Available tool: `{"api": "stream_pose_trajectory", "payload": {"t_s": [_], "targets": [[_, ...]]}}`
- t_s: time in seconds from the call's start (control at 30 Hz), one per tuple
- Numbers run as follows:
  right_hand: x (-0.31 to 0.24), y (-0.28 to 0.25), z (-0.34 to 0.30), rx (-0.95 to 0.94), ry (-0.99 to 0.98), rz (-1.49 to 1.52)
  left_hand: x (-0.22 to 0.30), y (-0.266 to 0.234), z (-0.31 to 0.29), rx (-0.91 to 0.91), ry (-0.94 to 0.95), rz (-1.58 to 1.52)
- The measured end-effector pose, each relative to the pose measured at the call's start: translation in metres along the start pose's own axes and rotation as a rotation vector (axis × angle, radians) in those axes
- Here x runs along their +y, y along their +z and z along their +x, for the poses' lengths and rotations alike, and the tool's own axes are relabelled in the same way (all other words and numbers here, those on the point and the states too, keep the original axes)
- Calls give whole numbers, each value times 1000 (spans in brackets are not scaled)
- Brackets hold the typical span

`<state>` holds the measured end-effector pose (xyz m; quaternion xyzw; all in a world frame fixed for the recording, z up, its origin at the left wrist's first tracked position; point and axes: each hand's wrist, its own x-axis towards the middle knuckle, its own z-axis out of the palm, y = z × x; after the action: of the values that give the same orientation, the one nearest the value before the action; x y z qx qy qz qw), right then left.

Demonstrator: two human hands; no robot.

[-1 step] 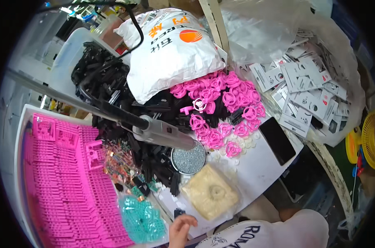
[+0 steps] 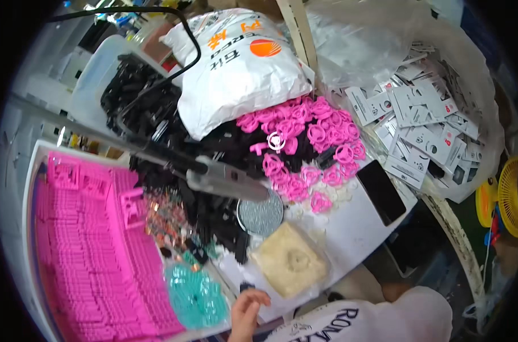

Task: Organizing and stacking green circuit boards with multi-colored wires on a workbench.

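My left hand [image 2: 249, 309] is at the table's near edge, low in the picture. Its fingers are loosely bent with the thumb apart from them, and I see nothing between them. Just beyond the fingertips lies a small black part [image 2: 246, 286]. To the hand's right is a square, pale yellow block [image 2: 291, 261] in clear wrapping, with a round dent on top. Left of the hand, a clear bag holds teal plastic parts [image 2: 195, 296]. My right hand is out of sight. Motion blurs the picture.
A round tin [image 2: 260, 213] of small grey metal pieces stands beyond the block, under a grey lamp-like arm [image 2: 227, 178]. Around it are black parts [image 2: 205, 211], pink rings [image 2: 293, 185], a phone [image 2: 381, 192], a pink-filled tray [image 2: 29, 188], a white sack [image 2: 242, 85] and bagged cards [image 2: 424, 108].
The whole view has shifted slightly and become blurrier. My left hand stays by the small black part, its fingers still loosely bent.
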<state>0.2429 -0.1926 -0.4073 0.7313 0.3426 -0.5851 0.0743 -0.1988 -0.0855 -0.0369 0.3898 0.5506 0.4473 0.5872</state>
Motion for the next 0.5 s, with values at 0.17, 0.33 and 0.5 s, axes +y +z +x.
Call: {"api": "stream_pose_trajectory", "payload": {"t_s": [0.17,0.33,0.5], "targets": [[-36,-20,24,-1,-146,-96,21,39,-4,-44,218,66],[-82,-41,38,14,-375,-306,-19,82,-36,83,310,135],[-156,-108,-105,-46,-954,-402,-21,96,-88,126,512,179]]}}
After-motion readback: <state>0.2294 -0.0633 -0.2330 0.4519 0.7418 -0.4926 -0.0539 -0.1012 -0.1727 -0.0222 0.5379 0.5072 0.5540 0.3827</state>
